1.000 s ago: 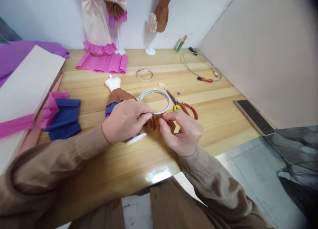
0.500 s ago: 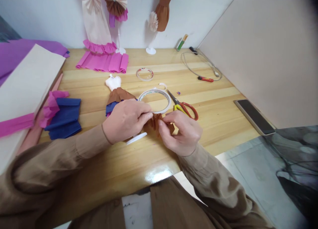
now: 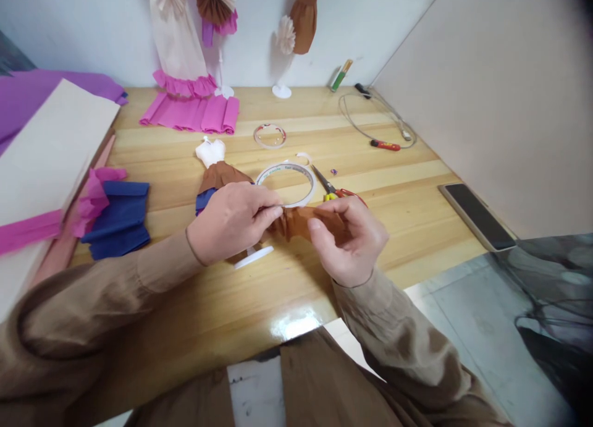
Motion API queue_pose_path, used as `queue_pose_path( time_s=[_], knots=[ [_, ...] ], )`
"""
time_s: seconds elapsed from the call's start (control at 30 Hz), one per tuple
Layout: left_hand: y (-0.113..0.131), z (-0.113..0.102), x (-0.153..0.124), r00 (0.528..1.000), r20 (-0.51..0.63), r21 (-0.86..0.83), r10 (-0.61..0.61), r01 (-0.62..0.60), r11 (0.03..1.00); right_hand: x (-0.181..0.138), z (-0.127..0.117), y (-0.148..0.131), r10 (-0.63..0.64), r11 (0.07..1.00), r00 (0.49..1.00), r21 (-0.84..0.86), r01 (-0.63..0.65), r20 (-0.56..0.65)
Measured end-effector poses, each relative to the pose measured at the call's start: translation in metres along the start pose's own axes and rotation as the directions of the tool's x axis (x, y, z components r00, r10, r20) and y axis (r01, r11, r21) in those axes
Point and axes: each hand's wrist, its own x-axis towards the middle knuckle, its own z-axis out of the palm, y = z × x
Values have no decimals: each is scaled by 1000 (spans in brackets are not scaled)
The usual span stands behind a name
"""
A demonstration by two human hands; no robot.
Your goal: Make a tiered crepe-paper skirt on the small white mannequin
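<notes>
My left hand is closed, thumb and forefinger pinching the gathered end of a brown crepe paper strip. Loosely curled round the strip's smoother length is my right hand, with its thumb a little off the forefinger. Just beyond the fingertips lies a large roll of white tape. A small doll-like dress form lies under and past my left hand, with a white bodice, a brown paper skirt over a blue layer, and a white round base. My left hand hides part of it.
Scissors lie beyond my right hand, partly covered by it. Behind are a smaller tape roll, a red cutter and a cable. A phone lies right. Blue paper and pink paper lie left.
My right hand has shifted slightly right and its fingers have loosened. More of the brown paper now shows stretched between the hands. My left hand keeps its pinch.
</notes>
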Motion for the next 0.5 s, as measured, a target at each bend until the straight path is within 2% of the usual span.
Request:
queue_pose_path(
  time_s=[0.13,0.5],
  knots=[
    [-1,1,1,1000,3,-10,-9,9,1000,2,1,-3,-6,1000,999,25,6,31],
    [-1,1,0,1000,-3,-9,4,-4,1000,8,7,-3,1,1000,1000,-7,0,4]
  ],
)
